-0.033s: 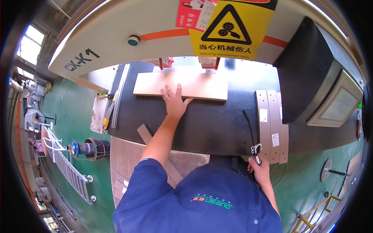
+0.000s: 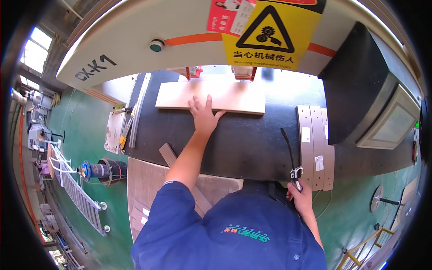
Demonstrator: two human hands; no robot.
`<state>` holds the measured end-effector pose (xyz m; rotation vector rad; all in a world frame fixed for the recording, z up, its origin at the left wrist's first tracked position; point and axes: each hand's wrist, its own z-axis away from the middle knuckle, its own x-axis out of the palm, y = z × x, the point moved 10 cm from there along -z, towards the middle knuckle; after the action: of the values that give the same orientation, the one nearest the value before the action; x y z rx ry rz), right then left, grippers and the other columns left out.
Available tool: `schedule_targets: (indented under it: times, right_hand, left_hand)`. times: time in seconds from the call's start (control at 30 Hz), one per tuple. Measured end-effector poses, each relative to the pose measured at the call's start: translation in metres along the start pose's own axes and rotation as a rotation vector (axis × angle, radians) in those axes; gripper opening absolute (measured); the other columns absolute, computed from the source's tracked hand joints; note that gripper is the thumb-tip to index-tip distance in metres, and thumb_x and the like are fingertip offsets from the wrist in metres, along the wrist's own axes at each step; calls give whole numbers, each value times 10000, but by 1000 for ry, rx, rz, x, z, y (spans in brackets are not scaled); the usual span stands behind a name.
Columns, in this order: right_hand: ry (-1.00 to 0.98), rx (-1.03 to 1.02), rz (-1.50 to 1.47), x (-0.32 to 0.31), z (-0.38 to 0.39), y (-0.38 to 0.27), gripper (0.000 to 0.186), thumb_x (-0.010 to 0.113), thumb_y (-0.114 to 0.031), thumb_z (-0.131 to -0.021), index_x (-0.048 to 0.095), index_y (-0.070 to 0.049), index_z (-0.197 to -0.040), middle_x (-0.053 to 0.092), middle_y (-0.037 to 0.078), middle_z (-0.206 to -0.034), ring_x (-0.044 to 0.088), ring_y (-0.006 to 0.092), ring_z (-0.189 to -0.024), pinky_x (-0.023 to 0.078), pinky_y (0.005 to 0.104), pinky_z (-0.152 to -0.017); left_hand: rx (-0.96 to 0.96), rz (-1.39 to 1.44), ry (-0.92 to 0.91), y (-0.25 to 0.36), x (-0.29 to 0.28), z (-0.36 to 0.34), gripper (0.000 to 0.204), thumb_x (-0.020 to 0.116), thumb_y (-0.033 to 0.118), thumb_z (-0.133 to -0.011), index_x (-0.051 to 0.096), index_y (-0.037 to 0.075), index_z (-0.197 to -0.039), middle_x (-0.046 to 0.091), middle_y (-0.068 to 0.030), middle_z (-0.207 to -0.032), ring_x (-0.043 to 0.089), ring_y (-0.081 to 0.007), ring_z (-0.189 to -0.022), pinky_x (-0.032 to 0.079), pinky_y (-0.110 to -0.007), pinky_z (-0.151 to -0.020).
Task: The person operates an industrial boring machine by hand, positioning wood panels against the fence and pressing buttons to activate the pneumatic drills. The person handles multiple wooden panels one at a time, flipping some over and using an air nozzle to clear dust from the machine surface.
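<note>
Head view, left hand: the left hand lies flat, palm down and fingers spread wide, on the near edge of a pale rectangular wooden board. It grips nothing; the flat press looks meant to keep the board steady against the surface.

Head view, board: it lies lengthwise on the black machine bed, at twelve o'clock from the person, its far edge under two small red fittings at the machine's mouth.

Head view, right hand: the right hand, at four o'clock near the body, is closed around the lower end of a thin black hose with a metal nozzle. The hose curves up over the bed, well apart from the board, seemingly kept ready at the side.

Head view, machine: a cream curved housing arches over the bed, with a yellow triangular warning sign at one o'clock and a grey screen panel at three o'clock.

Head view, surroundings: grey flat strips lie on the bed's right side. A brownish panel lies below the bed at eight o'clock. The floor is green.
</note>
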<state>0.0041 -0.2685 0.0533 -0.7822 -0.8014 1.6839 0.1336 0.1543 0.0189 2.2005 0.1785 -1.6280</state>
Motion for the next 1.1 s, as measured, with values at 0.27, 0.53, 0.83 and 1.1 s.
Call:
schedule_targets:
  times: [0.27,0.53,0.83,1.1]
  right_hand:
    - [-18,-4,64,8,-4,-7,159,644,-164,-887,571,-31,-837,570,21,-622,541,86,-533,415,225,-499]
    - [36,35,72,4,-6,-6,164,639,-151,-889,554,-34,-813,576,27,-611,550,91,-525,415,229,-497]
    - [9,49,109,13,-6,-14,160,635,-155,-890,555,-33,-824,567,22,-624,544,87,-536,422,230,-509]
    - [54,39,66,6,3,-13,155,639,-162,-890,565,-31,-852,560,14,-634,545,83,-547,427,230,-511]
  left_hand:
    - [-59,60,76,4,23,-59,777,742,510,-743,492,120,-1366,232,-315,-1470,179,-514,-1356,193,-590,-1111]
    - [-76,54,70,4,34,-85,733,739,499,-742,532,104,-1324,215,-259,-1487,145,-466,-1384,166,-579,-1126]
    - [-131,34,2,15,30,-82,684,722,467,-777,525,71,-1299,277,-268,-1458,178,-437,-1388,162,-569,-1128]
    - [11,165,76,48,18,-57,582,683,359,-805,512,17,-1244,387,-314,-1338,273,-470,-1338,328,-497,-1079]
